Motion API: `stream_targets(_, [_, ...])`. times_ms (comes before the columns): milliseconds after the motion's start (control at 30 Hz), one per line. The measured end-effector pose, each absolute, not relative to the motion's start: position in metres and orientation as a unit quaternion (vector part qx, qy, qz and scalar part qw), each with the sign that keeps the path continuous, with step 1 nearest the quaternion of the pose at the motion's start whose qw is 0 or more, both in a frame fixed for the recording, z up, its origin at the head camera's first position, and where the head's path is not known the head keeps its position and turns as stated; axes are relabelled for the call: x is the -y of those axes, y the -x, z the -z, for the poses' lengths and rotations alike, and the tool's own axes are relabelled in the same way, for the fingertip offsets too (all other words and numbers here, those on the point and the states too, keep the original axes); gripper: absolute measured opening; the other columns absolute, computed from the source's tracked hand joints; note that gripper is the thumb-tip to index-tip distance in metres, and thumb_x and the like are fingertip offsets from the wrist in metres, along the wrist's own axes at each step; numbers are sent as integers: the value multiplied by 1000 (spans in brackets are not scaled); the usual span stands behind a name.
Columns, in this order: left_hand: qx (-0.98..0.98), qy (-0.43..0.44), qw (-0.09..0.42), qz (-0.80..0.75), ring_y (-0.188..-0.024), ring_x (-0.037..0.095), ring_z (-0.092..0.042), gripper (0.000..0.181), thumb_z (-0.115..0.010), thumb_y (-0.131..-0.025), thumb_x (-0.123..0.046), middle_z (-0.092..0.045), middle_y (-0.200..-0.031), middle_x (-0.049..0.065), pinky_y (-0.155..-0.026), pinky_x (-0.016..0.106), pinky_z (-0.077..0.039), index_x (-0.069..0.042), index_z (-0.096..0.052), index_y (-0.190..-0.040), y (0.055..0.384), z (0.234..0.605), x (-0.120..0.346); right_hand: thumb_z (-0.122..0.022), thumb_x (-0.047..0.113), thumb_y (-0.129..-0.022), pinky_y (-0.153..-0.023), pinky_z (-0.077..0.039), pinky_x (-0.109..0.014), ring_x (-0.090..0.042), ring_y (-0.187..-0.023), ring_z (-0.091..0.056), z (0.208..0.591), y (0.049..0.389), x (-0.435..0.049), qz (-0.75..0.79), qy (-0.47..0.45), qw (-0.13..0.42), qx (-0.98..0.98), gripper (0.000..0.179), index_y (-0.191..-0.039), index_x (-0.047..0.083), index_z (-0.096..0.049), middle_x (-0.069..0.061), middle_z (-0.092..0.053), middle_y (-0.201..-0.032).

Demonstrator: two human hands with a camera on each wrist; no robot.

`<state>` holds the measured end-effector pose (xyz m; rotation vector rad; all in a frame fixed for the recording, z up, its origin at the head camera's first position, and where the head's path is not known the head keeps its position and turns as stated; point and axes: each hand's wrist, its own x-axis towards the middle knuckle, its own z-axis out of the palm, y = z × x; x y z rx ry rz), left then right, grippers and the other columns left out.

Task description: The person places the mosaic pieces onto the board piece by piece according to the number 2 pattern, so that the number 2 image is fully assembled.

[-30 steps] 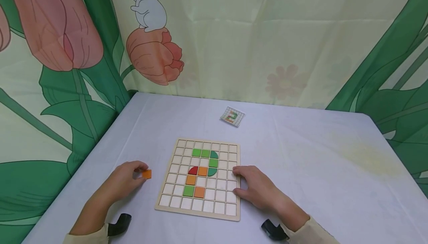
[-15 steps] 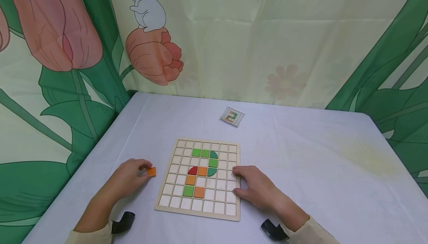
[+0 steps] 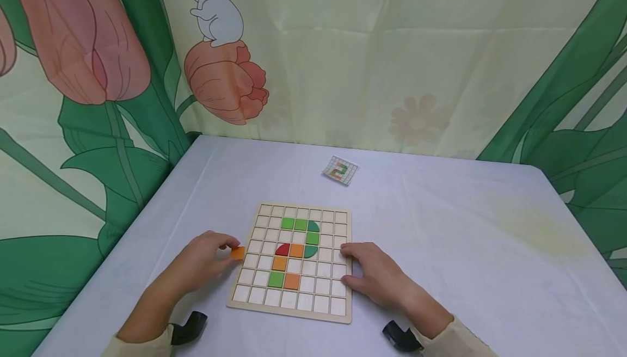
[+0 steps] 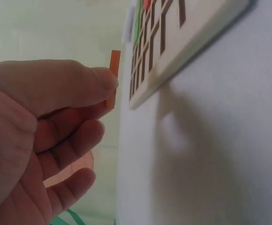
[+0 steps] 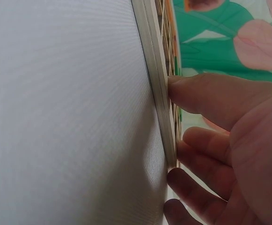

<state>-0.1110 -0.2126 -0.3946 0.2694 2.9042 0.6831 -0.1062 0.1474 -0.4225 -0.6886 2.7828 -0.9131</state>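
Observation:
My left hand (image 3: 203,262) pinches an orange square tile (image 3: 237,253) between thumb and fingers, at the left edge of a wooden grid board (image 3: 289,312). In the left wrist view the tile (image 4: 115,61) is seen edge-on, above the white cloth. My right hand (image 3: 377,272) rests on the board's right edge, thumb and fingertips touching the rim with relaxed fingers. In the board's cells lie several green squares (image 3: 276,279), orange squares (image 3: 292,281), a red quarter-round piece (image 3: 282,249) and dark green quarter-round pieces (image 3: 313,226).
A small card (image 3: 340,170) printed with a coloured grid pattern lies behind the board on the white tablecloth (image 3: 441,226). A patterned curtain (image 3: 333,63) hangs behind the table. Black wrist-worn devices (image 3: 188,328) sit at both cuffs.
My left hand has moved right with the orange tile, from over the cloth to the board's left edge. The right hand and board have stayed still.

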Motion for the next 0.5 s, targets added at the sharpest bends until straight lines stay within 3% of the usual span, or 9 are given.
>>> stream_targets(500, [-965,-111,79,-225,-99,21,-58,21,-79,-86,-10,-66,-102,-3,-87,41,-52,-14,-74,-106,109,388,187,-77,14,-86,-107,-38,-49,-33,-128,-49,422,107,-147,302,224,76,-924,44,-125,0,-63,-12,-58,-135])
